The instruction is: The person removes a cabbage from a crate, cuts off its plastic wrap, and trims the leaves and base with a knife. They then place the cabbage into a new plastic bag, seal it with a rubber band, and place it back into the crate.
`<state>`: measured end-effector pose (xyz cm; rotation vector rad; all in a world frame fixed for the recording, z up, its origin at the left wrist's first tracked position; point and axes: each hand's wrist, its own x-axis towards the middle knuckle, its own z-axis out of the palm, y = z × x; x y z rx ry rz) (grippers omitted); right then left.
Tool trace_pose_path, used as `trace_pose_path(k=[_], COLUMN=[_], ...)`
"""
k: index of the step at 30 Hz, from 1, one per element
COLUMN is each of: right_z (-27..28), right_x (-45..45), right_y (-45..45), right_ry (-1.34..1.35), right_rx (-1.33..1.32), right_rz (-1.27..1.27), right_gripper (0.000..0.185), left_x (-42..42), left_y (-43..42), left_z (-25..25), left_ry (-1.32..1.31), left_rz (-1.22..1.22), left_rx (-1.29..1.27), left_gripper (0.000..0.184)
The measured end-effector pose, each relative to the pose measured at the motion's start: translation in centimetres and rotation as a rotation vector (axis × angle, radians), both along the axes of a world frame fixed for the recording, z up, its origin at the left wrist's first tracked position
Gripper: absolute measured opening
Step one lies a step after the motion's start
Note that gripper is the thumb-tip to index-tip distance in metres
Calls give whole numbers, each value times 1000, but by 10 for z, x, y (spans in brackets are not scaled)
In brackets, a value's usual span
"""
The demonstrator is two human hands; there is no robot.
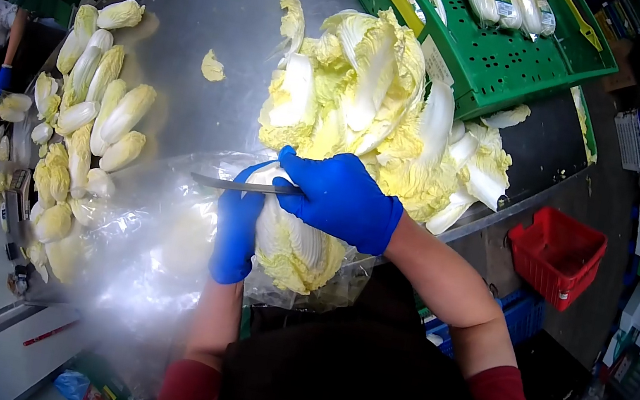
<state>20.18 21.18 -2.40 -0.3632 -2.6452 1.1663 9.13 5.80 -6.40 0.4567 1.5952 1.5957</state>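
A napa cabbage lies close to my body at the table's front edge, partly hidden by both hands. My left hand, in a blue glove, grips it from the left near its base. In my right hand, also gloved in blue, is a knife, its blade pointing left across the cabbage's base end. The glove hides the handle. Just beyond my hands rises a heap of loose cabbage leaves, yellow and white. Clear plastic film spreads to the left of my left hand.
Several whole cabbages crowd the left of the metal table. A green crate with wrapped cabbages stands at the back right. Right of the table is a red basket. Another person works at the far left.
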Motion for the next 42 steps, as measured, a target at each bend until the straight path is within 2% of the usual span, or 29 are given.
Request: trace_pose_path(k=[2, 4, 7, 11, 12, 14, 15, 18, 20, 22, 23, 26, 27, 28, 31, 32, 34, 35, 37, 38, 40, 41, 42], right_z=[-7, -16, -3, 15, 6, 21, 18, 15, 17, 13, 11, 20, 30, 32, 6, 5, 4, -1, -10, -9, 0, 5, 1], right_x=[0, 1, 4, 9, 10, 27, 32, 42, 45, 46, 54, 61, 57, 49, 55, 50, 39, 42, 47, 48, 45, 45, 46], right_y=[0, 1, -2, -9, -8, -3, 2, 25, 41, 65, 82, 98, 84, 66, 15, 0, -17, -18, -21, -20, -11, -8, -11], right_ry=[47, 167, 95, 298, 402, 395, 442, 542, 549, 757, 781, 619, 550, 599, 118, -7, -269, -291, -336, -280, -165, -211, -116], right_rx=[-74, -210, -215, -136, -43, -310, -323, -335, -409, -432, -423, -109, -90, -129, -497, -658, -1262, -1291, -1358, -1254, -1035, -631, -547], right_rz=[-17, -60, -82, -289, -335, -358, -459, -715, -877, -939, -929, -991, -981, -905, -634, -448, -291, -229, -106, -125, -160, -202, -233], right_gripper=[36, 35, 36, 39, 31, 24, 23, 21, 27, 28, 32, 40, 48, 50, 59, 57, 57, 58, 61, 64, 70, 80, 82], left_x=[1, 5, 0, -19, -24, -32, -39, -54, -58, -55, -51, -45, -44, -44, -34, -32, -31, -30, -26, -23, -16, -21, -24], left_y=[-3, -8, -6, -2, -1, 0, -3, -15, -19, -20, -17, -19, -17, -14, 3, 9, 16, 18, 20, 20, 19, 15, 13], left_z=[-3, 8, 10, 0, 2, 6, 4, -1, 4, 3, 5, 13, 11, 6, 2, 2, -5, -8, -8, -7, 11, 0, -2], left_ry=[8, -127, -119, -111, -171, -296, -317, -264, -325, -322, -298, -492, -532, -572, -751, -818, -818, -818, -729, -685, -346, -373, -405], left_rz=[26, 75, 90, 220, 317, 515, 537, 625, 591, 524, 538, 263, 239, 213, 42, -36, -85, -107, 12, 69, 195, 162, 132], left_rx=[-21, 23, 69, 72, 79, 100, 154, 240, 271, 292, 278, 430, 478, 527, 763, 860, 954, 1000, 871, 805, 356, 463, 563], left_gripper=[49, 51, 53, 56, 58, 62, 69, 71, 75, 76, 80, 89, 91, 94, 103, 105, 110, 113, 116, 117, 121, 113, 105])
